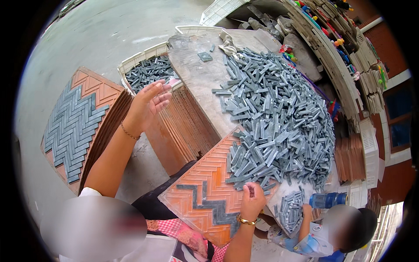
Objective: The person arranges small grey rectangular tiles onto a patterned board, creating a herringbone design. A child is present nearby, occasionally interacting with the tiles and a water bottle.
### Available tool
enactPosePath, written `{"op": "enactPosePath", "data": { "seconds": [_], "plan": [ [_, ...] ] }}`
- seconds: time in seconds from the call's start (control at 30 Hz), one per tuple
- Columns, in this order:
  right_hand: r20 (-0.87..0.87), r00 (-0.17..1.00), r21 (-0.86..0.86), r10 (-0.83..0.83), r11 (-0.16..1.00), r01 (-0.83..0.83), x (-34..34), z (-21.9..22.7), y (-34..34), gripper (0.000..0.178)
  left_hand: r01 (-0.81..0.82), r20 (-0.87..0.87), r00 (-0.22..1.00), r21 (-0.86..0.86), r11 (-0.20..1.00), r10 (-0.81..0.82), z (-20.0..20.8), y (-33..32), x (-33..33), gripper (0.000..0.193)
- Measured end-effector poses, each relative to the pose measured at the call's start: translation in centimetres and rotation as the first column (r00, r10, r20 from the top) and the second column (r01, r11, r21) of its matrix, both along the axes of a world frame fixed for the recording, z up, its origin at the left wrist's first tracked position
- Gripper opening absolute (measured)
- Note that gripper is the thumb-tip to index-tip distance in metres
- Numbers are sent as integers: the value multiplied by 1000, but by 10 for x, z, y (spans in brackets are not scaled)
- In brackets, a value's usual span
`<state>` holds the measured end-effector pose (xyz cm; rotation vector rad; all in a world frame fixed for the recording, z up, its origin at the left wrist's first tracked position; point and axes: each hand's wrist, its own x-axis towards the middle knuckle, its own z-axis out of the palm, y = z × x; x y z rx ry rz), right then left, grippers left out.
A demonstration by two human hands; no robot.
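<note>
An orange tray (179,201) with herringbone grooves lies in front of me, tilted like a diamond. A zigzag of dark grey stone strips (216,204) fills a few of its grooves. My right hand (253,201), a gold bracelet at its wrist, is over the tray's right side, close to the big heap of loose grey strips (279,118). Its fingers are pinched together; what they hold, if anything, does not show. Raised at the left is my left hand (151,102), fingers stretched out and nothing in them, above a stack of brown trays (187,124).
Left stands another tray stack, topped by a mostly filled herringbone panel (74,126). A white crate (144,54) of strips stands behind. A grey board (192,50) bears the heap. At lower right, a person (314,240) reaches toward a smaller heap (290,207) beside a blue bottle (325,200).
</note>
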<state>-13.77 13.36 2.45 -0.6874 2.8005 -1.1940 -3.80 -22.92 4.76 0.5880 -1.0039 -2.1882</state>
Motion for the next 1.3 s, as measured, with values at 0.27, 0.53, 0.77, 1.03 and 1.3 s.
{"op": "enactPosePath", "data": {
  "seconds": [0.27,0.53,0.77,1.03,1.3],
  "plan": [
    [-208,916,289,342,916,-277,-15,-2,-12,34,98,195,967,303,948,-162,-71,73,49,16],
    [189,958,81,215,969,-233,41,7,-18,21,225,281,924,148,963,-259,-77,104,61,16],
    [207,969,146,134,975,-166,99,-22,-42,31,432,431,869,-420,798,-244,-78,153,53,13],
    [87,975,170,206,961,-218,98,-31,-32,26,487,496,867,-833,263,-37,-66,169,52,24],
    [114,976,240,185,948,-208,105,-32,-29,15,572,565,820,-812,112,-90,-71,172,42,22]
  ]
}}
